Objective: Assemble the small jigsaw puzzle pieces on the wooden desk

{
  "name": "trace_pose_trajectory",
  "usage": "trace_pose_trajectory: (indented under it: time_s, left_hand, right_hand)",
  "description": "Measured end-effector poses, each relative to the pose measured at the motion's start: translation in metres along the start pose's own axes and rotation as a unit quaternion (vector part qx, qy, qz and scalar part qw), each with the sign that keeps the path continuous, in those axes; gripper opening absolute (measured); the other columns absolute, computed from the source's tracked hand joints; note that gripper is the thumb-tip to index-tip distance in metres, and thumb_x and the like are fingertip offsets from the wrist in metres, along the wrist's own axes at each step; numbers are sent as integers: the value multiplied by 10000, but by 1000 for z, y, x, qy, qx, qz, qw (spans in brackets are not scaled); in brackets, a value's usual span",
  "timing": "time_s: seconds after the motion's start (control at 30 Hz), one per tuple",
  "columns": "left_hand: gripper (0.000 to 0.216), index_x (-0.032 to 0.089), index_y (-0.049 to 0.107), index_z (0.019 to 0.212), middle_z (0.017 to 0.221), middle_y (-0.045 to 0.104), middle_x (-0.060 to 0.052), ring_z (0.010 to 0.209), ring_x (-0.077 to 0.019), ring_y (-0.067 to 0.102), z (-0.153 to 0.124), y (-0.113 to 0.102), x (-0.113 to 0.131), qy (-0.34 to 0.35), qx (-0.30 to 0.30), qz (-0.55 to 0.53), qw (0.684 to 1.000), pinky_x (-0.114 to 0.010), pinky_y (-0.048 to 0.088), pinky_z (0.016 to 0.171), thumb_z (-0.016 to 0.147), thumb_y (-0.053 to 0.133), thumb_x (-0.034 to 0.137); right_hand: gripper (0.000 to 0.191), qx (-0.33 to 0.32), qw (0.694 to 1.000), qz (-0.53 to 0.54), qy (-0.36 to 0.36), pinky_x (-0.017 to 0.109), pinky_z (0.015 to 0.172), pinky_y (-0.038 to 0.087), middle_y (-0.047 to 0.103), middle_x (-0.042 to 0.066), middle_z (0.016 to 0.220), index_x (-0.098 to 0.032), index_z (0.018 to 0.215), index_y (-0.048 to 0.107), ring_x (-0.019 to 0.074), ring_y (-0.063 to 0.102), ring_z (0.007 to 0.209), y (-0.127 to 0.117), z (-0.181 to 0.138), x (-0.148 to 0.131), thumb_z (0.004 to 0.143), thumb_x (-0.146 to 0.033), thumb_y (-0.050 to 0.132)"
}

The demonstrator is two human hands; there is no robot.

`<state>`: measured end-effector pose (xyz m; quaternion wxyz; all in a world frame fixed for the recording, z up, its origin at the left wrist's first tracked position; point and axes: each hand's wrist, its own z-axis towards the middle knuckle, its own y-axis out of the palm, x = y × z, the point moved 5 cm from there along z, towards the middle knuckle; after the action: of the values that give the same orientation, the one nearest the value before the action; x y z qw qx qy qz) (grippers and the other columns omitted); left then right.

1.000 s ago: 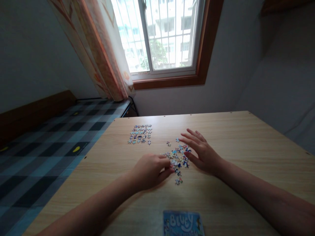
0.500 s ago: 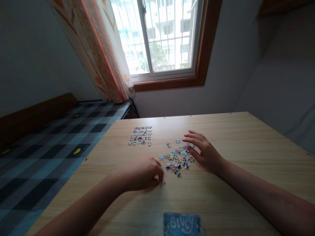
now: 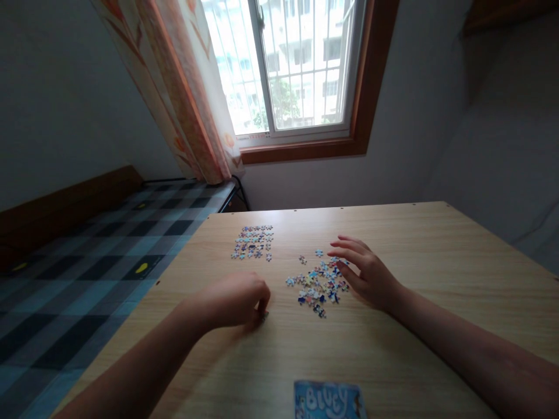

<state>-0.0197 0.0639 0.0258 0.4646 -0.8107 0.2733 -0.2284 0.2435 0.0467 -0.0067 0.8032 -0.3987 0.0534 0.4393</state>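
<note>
A heap of small loose puzzle pieces [image 3: 318,283] lies in the middle of the wooden table [image 3: 437,256]. My left hand [image 3: 233,299] is curled, its fingertips pinching one puzzle piece [image 3: 264,315] against the table to the left of the heap. My right hand [image 3: 364,269] rests at the heap's right edge with fingers spread, touching the outer pieces. A sorted patch of pieces [image 3: 253,242] lies farther back on the left.
A blue "Bluey" box or card [image 3: 328,400] lies at the table's near edge. A bed with a checked cover [image 3: 87,256] runs along the table's left side. Behind the table are a window [image 3: 297,64] and a curtain [image 3: 187,87].
My left hand took one piece from the heap's lower left and dragged it leftward across the table. My right hand stayed at the heap, fingers curling slightly.
</note>
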Motion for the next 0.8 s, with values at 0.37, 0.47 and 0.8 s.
trace_pose_trajectory:
  time_s: [0.37, 0.47, 0.8]
  left_hand:
    - [183, 216, 794, 764, 783, 769, -27, 728, -216, 681, -11, -8, -106, -208, -20, -13, 978, -264, 402, 567, 635, 678, 159]
    - [147, 220, 781, 722, 755, 764, -24, 734, -219, 685, -13, -10, -138, -250, -4, -25, 968, -264, 412, 583, 630, 674, 179]
    - [334, 248, 767, 1087, 1143, 759, -83, 1032, -276, 688, -12, -21, -171, -394, 198, 27, 897, -287, 481, 731, 874, 511, 275]
  right_hand:
    - [213, -6, 1000, -4, -2, 559, 1063, 476, 681, 104, 1244, -244, 1120, 687, 286, 537, 1297, 1, 0, 0, 963, -183, 557]
    - [204, -9, 1000, -3, -2, 561, 1066, 472, 684, 105, 1235, -242, 1106, 692, 283, 541, 1291, 1, 0, -1, 965, -184, 557]
    - [196, -12, 1000, 0, -2, 554, 1066, 472, 686, 98, 1229, -256, 1073, 710, 277, 543, 1290, 2, -1, 0, 964, -187, 563]
